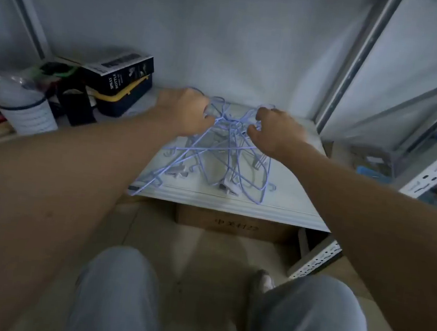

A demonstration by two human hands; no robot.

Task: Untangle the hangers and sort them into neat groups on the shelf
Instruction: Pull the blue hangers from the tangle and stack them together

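Hangers (222, 149) sit in one tangled pale-blue heap on the white shelf (284, 200), front ends reaching its front edge. Left hand (188, 113) and right hand (275, 131) both curl closed around wires at the far end of the heap (hooks end, looks like). Black box (121, 72) and a white bottle (27, 111) sit at shelf left, apart from the heap.

Dim, bluish, soft; edges seemingly warped.
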